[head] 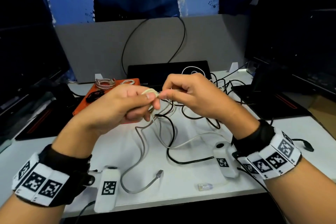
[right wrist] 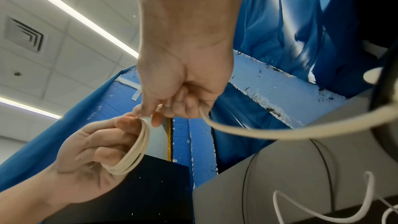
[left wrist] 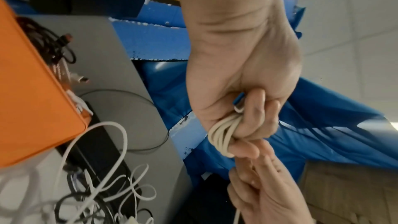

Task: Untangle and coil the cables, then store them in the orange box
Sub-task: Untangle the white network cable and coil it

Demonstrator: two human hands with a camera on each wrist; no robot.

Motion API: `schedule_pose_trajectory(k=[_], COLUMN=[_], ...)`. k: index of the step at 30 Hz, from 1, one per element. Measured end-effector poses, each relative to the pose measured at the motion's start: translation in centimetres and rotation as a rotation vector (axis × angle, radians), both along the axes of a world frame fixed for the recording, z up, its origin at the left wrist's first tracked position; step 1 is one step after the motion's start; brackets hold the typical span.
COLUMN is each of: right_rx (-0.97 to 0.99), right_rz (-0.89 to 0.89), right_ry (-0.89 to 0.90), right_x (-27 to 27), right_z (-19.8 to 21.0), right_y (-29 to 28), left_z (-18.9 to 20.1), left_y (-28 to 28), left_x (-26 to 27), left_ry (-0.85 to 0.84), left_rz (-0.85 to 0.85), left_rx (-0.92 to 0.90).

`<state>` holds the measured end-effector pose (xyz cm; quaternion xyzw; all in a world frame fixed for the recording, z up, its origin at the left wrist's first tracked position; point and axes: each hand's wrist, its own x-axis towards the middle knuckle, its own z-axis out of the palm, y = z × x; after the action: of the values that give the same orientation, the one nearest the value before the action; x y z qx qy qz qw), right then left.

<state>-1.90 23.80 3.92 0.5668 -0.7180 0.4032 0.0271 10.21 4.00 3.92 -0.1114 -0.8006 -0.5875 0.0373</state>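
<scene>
My left hand (head: 127, 103) grips a small coil of cream cable (head: 150, 92) above the white table; the coil (left wrist: 221, 135) is wound round its curled fingers (right wrist: 129, 132). My right hand (head: 183, 94) pinches the loose run of that same cable (right wrist: 247, 132) right beside the coil. The orange box (head: 101, 96) lies at the back left, behind my left hand, with a silver braided coil (head: 105, 82), a white cable and a black coil inside. Tangled black and grey cables (head: 171, 132) spread over the table under my hands.
Dark monitors stand left (head: 27, 56) and right (head: 294, 38). A grey partition (head: 91, 47) and a black device (head: 169, 71) are behind. A grey cable's plug (head: 160, 172) and a clear network plug (head: 204, 186) lie near the table's front edge.
</scene>
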Motion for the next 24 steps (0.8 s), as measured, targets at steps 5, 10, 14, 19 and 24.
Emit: schedule_pose_trajectory(k=[5,10,14,19,24], right_rx=[0.011,0.138,0.299,0.538,0.143], right_rz=[-0.166,-0.351,-0.481,-0.547,-0.231], right_ry=[0.002,0.004,0.001,0.181,0.250], right_x=[-3.1,-6.5,-8.5,-5.6,1.4], right_z=[-0.9,-2.1,-2.9,-0.5,0.9], right_y=[0.4,1.3,2.4,2.7,0.6], left_z=[0.2,0.0,-0.4,-1.0,-1.1], left_y=[0.1,-2.3,-1.9,0.4,3.4], left_x=[-0.7,-1.7,-2.2,-2.5,-1.3], left_ry=[0.068,0.107,0.134,0.105,0.038], left_rz=[-0.022,-0.095,0.114,0.427,0.380], left_rx=[0.672,1.238,1.207,0.709,0.405])
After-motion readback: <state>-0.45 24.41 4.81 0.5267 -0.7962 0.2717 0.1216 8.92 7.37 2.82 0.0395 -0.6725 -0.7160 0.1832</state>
